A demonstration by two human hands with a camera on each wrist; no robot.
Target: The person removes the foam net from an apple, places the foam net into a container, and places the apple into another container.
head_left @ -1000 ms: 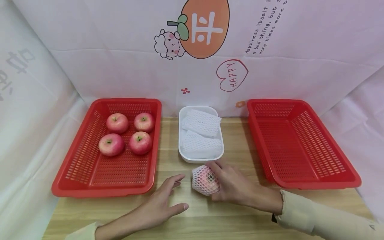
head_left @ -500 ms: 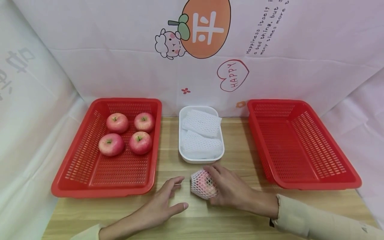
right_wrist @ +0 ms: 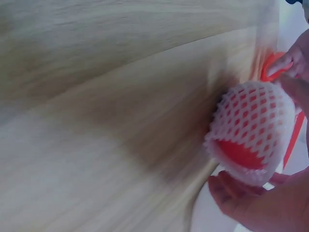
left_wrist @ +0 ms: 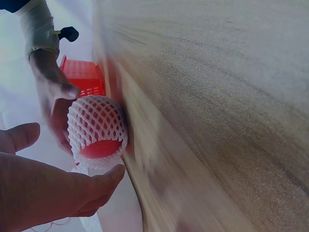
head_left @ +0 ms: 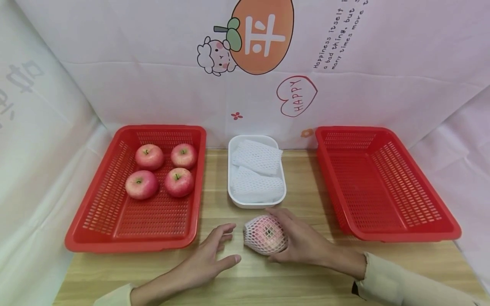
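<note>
A pink apple in a white foam net (head_left: pixel 266 234) rests on the wooden table below the white tray. Around its right side, my right hand (head_left: pixel 306 242) holds it, thumb at the near side and fingers at the far side. My left hand (head_left: pixel 203 259) is held to the left of the apple, thumb and fingers spread apart and touching nothing. Seen from the left wrist, the netted apple (left_wrist: pixel 98 126) shows bare red skin through the net's opening. In the right wrist view, the right-hand fingers (right_wrist: pixel 229 193) lie at the lower side of the apple.
A red basket (head_left: pixel 130 245) with several bare apples stands at the left. Behind the netted apple, a white tray (head_left: pixel 257 205) holds folded foam nets (head_left: pixel 257 157). Another red basket (head_left: pixel 361 178) stands at the right. Printed white cloth (head_left: pixel 168 93) hangs behind.
The netted apple has turned and shifted slightly, and more of its face shows. My right hand has moved a little to the right. My left hand stays nearly still.
</note>
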